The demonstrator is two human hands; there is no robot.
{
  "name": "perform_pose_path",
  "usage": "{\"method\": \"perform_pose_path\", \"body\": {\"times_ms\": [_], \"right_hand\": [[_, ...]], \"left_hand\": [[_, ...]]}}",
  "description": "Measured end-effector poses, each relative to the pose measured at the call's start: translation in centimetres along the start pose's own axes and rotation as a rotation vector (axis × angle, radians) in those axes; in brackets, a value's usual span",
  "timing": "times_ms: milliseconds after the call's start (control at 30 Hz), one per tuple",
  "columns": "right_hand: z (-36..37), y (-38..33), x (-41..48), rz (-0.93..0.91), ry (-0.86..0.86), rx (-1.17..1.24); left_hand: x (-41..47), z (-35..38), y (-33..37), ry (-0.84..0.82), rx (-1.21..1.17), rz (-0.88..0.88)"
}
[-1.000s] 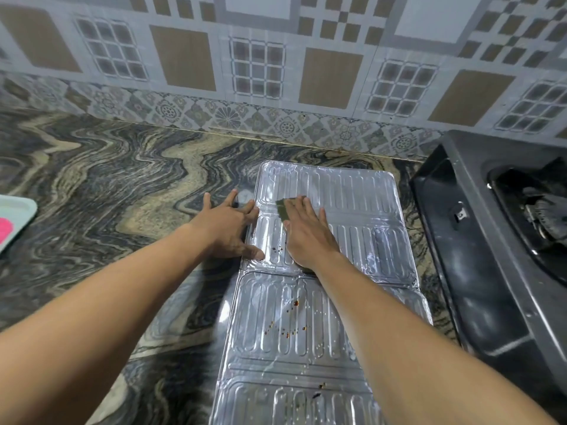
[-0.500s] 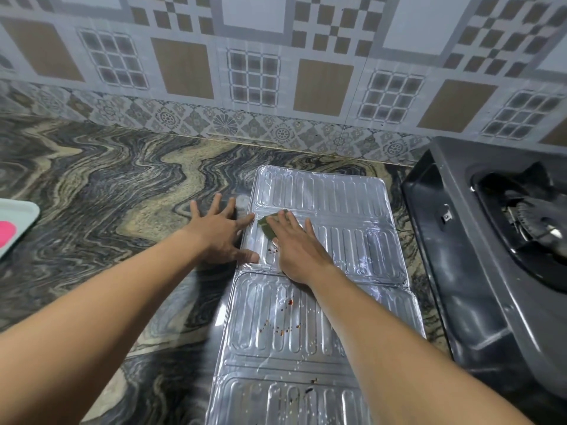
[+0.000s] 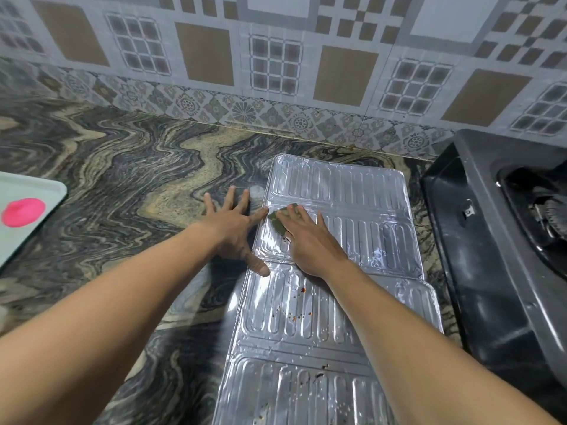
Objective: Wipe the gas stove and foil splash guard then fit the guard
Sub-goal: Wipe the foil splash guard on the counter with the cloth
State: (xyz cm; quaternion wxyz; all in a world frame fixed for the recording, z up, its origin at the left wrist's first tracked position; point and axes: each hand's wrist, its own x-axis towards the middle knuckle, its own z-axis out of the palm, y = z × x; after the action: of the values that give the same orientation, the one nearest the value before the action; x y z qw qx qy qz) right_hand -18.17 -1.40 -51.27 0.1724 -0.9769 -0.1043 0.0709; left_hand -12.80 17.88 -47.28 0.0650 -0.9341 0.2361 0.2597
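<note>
The silver foil splash guard (image 3: 352,210) lies flat on the marble counter, its ribbed panels running toward me, with red and brown specks on the near panels. My right hand (image 3: 310,240) presses flat on a green scrub pad (image 3: 277,220) near the guard's left edge, second panel from the wall. My left hand (image 3: 233,231) is spread flat on the counter beside the guard, thumb and index fingertip touching its left edge. The black gas stove (image 3: 491,240) stands to the right of the guard, one burner partly in view.
A pale tray (image 3: 36,228) with a pink round object (image 3: 23,211) sits at the left edge of the counter (image 3: 122,185). A patterned tile wall (image 3: 276,56) runs along the back.
My right hand with the pad has slid left across the panel toward the guard's left edge. My left hand stays spread beside the guard. The camera has shifted slightly.
</note>
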Motion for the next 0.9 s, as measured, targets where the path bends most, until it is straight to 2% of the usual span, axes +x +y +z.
{"method": "perform_pose_path", "body": {"times_ms": [333,633,800,900], "right_hand": [[-0.8,1.3,-3.3,-0.16,-0.142,-0.023],[-0.9,1.1,-5.9,0.021,-0.018,-0.027],[0.9,1.5,-5.0,0.188,0.014,0.048],[0.9,1.5,-4.9,0.196,-0.003,0.082]], "left_hand": [[-0.2,-0.4,0.5,-0.041,-0.017,-0.049],[-0.9,-1.1,2.4,-0.028,0.041,-0.066],[-1.2,-1.2,4.1,0.006,-0.068,-0.002],[-1.1,-0.2,4.5,0.009,-0.111,0.017]]}}
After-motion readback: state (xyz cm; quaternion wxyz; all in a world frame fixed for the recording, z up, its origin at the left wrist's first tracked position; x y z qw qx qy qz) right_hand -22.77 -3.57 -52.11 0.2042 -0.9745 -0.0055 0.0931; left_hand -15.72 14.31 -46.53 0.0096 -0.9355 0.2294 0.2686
